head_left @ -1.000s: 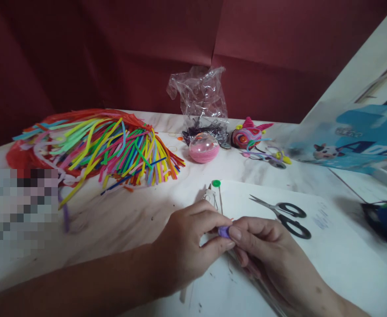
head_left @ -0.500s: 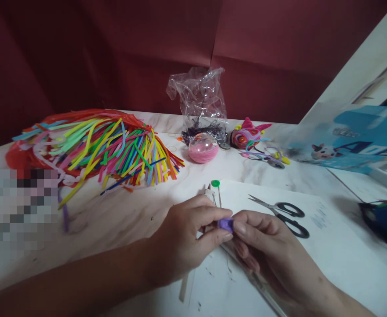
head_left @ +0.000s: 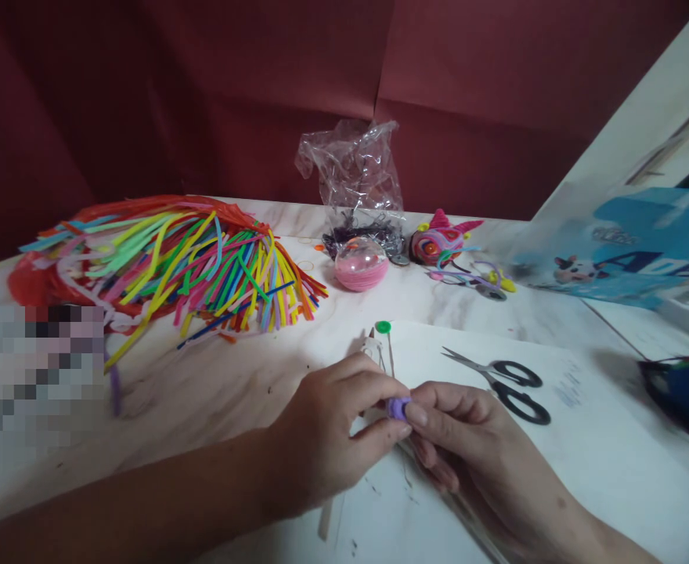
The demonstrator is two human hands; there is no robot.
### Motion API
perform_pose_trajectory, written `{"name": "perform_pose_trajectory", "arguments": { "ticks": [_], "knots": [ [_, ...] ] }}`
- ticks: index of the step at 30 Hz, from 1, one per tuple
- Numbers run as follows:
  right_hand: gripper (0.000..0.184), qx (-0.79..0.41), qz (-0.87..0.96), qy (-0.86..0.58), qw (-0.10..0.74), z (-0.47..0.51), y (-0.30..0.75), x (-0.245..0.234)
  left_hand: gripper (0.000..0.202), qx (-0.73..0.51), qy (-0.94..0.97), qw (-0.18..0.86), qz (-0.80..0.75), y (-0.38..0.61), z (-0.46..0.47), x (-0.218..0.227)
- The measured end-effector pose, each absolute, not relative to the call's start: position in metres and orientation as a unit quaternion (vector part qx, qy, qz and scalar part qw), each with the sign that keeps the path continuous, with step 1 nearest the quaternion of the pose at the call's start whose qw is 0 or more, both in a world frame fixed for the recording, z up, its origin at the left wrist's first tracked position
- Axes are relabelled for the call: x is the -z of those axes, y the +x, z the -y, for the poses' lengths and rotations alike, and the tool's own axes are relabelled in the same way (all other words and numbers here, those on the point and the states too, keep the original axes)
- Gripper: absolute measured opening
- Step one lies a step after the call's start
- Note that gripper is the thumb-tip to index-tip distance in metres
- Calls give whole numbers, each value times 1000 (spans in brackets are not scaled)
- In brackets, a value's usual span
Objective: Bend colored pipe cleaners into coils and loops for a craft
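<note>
A small purple coil, which looks like rolled-up pipe cleaner, sits between my two hands above the white paper. My left hand pinches it between thumb and index finger from the left. From the right, my right hand has its thumb and fingertips closed on the coil's other edge, covering part of it. Behind the fingers lie a white clip-like tool, partly hidden, and a thin stick with a green round top. Black-handled scissors rest with blades apart, right of my hands.
A big bundle of coloured pipe cleaners spreads across the back left. Behind my hands stand a clear plastic bag, a pink-wound clear ball and a pink craft figure. A blue printed package is at the right.
The purple coil has turned a little and shifted slightly left and down, with a dark centre now showing. Both hands keep their pinch; everything else stays in place.
</note>
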State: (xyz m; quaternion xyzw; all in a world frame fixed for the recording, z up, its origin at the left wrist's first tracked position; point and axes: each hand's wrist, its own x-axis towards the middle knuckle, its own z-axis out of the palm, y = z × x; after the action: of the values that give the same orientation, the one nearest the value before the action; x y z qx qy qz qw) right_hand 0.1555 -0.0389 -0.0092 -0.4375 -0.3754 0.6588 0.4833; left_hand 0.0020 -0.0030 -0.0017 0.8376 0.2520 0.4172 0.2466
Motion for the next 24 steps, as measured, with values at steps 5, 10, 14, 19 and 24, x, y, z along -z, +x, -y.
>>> {"name": "perform_pose_trajectory", "arguments": {
  "ticks": [5, 10, 14, 19, 24],
  "knots": [
    [27, -659, 389, -447, 463, 38, 157, 11, 12, -406, 838, 281, -233, 2, 5, 0],
    [33, -684, 380, -415, 465, 38, 158, 9, 11, -398, 817, 333, -250, 1, 3, -1],
    [35, -694, 371, -404, 467, 39, 157, 7, 15, -390, 823, 337, -239, 1, 2, -1],
    [35, -657, 381, -419, 497, 39, 155, 9, 27, -409, 816, 320, -253, 2, 3, 3],
    [36, -663, 396, -425, 472, 39, 156, 11, 10, -413, 826, 287, -256, 1, 1, 2]
  ]
}}
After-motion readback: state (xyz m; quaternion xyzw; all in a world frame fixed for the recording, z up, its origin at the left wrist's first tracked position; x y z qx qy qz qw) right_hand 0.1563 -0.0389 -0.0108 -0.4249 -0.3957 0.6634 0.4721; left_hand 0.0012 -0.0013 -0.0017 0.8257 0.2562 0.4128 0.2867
